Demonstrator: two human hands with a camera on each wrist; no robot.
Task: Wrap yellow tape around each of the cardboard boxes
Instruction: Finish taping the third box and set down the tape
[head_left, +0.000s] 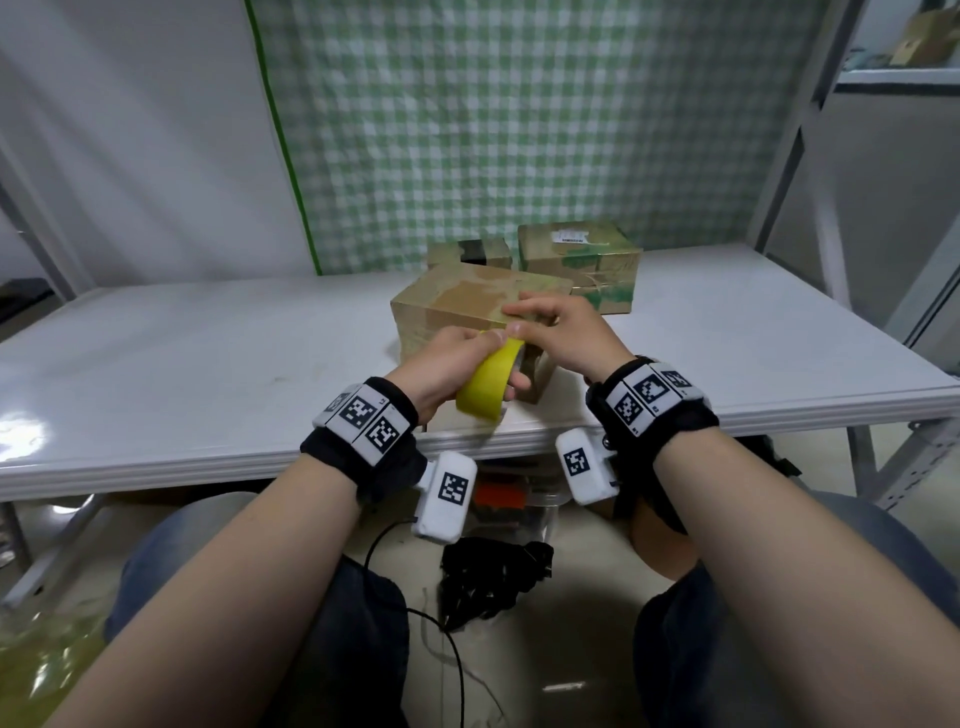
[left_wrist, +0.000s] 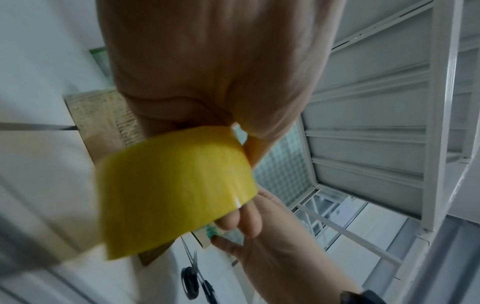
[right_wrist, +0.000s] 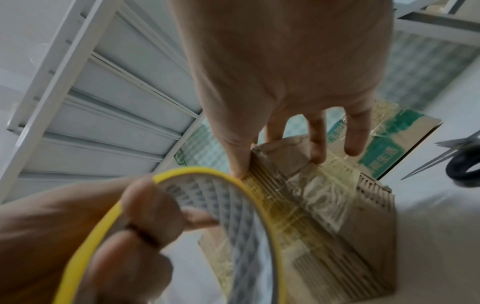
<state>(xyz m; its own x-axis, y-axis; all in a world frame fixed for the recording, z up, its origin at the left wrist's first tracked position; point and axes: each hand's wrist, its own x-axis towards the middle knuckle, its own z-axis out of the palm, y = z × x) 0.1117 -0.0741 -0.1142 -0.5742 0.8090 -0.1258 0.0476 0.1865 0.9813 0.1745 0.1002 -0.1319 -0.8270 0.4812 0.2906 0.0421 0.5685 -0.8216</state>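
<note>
A yellow tape roll (head_left: 485, 389) (left_wrist: 176, 185) (right_wrist: 207, 205) is held at the table's front edge in front of the nearest cardboard box (head_left: 462, 301) (right_wrist: 337, 216). My left hand (head_left: 467, 353) (left_wrist: 207, 72) grips the roll, thumb on the outside and fingers through the core. My right hand (head_left: 545, 327) (right_wrist: 285, 82) lies on the box's near top edge. Its thumb presses where the tape meets the box, and its straight fingers (right_wrist: 318, 148) rest on top. Two more cardboard boxes, a small one (head_left: 470, 253) and a larger one (head_left: 579, 265), stand behind.
Black-handled scissors (right_wrist: 462, 164) (left_wrist: 194, 283) lie on the white table (head_left: 208, 364) right of the near box. A green checked cloth (head_left: 519, 130) hangs at the back. Metal shelf posts (head_left: 810, 156) rise at the right. Cables and dark clutter (head_left: 493, 571) lie under the table.
</note>
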